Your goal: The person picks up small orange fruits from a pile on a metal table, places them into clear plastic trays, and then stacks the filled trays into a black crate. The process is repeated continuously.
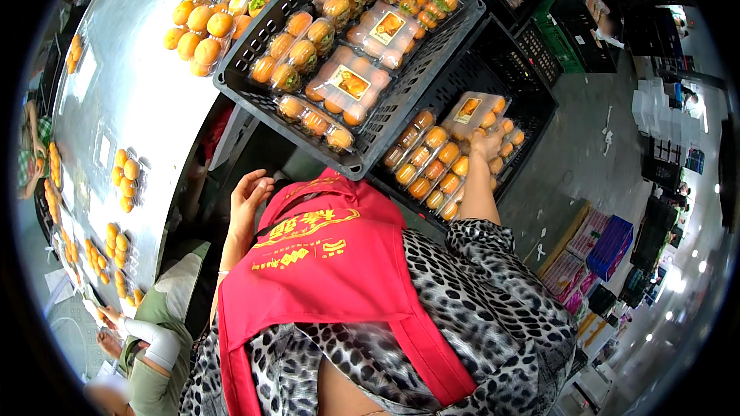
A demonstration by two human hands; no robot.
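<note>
My right hand [487, 145] reaches into a lower black plastic crate [535, 127] and grips the near edge of a labelled clear clamshell pack of persimmons [469, 114]. Other persimmon packs [428, 170] stand on edge in rows there, beside and below that hand. Held near my waist, my left hand [251, 193] is empty, with its fingers loosely bent and apart. An upper black crate [361, 156] stands before me. It holds several more clamshell packs, two lying flat with labels up [352, 84] and others upright along the sides.
On the left is a metal table [144, 110] with loose persimmons and an unlabelled pack [199, 29]. A co-worker in green [153, 341] sits at its near side; another person's hands [37, 164] show across it. Stacked crates [584, 29] stand at the back right, a blue crate [610, 248] at right.
</note>
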